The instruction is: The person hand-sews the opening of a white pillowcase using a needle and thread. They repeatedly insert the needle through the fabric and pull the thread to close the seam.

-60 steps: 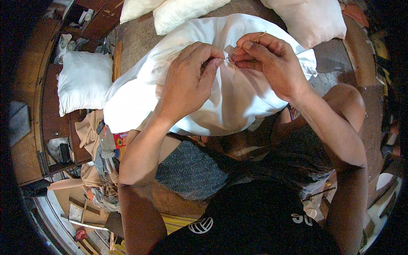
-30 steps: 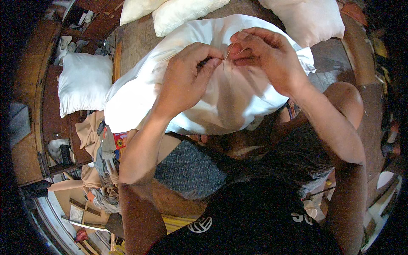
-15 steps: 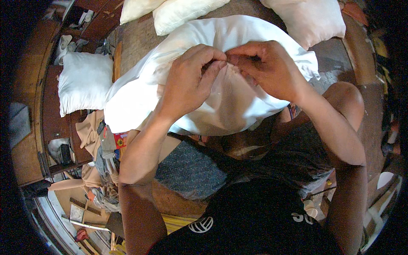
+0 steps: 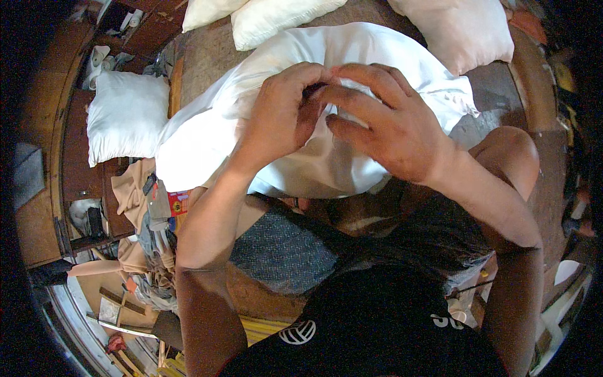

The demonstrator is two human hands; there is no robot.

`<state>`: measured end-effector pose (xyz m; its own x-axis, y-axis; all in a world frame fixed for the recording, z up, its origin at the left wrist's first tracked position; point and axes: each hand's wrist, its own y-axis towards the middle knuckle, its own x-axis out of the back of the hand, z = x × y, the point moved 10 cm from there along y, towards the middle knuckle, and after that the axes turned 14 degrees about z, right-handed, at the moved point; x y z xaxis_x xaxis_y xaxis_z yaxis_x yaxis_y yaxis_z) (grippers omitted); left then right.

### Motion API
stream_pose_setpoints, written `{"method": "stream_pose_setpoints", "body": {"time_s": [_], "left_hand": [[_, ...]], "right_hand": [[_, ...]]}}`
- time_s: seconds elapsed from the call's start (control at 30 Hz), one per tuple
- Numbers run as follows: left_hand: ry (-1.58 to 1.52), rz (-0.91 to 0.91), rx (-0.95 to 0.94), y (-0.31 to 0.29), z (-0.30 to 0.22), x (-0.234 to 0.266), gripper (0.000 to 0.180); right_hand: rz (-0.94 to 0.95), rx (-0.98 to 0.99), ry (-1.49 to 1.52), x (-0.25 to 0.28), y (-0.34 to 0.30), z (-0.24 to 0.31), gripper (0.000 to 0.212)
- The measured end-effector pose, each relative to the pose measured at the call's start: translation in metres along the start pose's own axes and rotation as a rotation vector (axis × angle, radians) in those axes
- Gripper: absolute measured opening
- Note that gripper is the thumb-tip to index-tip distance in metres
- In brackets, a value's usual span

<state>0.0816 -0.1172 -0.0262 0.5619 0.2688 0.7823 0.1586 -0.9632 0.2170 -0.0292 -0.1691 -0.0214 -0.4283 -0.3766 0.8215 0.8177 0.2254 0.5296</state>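
Observation:
A large, puffy white pillow (image 4: 195, 154) lies across my lap, its cloth bunched and bright on the left side. Over its middle, my left hand (image 4: 279, 116) is curled with its fingertips drawn together. What they pinch is hidden behind the fingers of the other hand. My right hand (image 4: 396, 122) reaches in from the right, holding nothing that I can see. Its thumb and fingers are apart, with the upper fingertips touching or just in front of the left fingertips.
Off-white pillows (image 4: 282, 22) lie at the back, and a pinkish pillow (image 4: 465, 31) at the back right. Another white pillow (image 4: 129, 116) rests at the left near a wooden cabinet (image 4: 81, 138). Crumpled clothes (image 4: 135, 195) hang below it. Patterned dark cloth (image 4: 282, 251) lies by my leg.
My right hand has parted its thumb and fingers from a pinch and turned over the left fingertips. The left hand has stayed nearly in place.

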Motion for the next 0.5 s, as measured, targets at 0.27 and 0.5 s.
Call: {"method": "stream_pose_setpoints", "body": {"time_s": [0.27,0.5], "left_hand": [[-0.031,0.015,0.295,0.004,0.029,-0.007,0.022],[-0.012,-0.047,0.166,0.001,0.015,-0.008,0.012]], "right_hand": [[0.013,0.342,0.492,0.001,-0.025,0.120,0.022],[0.485,-0.006,1.507,-0.029,-0.023,0.123,0.016]]}}
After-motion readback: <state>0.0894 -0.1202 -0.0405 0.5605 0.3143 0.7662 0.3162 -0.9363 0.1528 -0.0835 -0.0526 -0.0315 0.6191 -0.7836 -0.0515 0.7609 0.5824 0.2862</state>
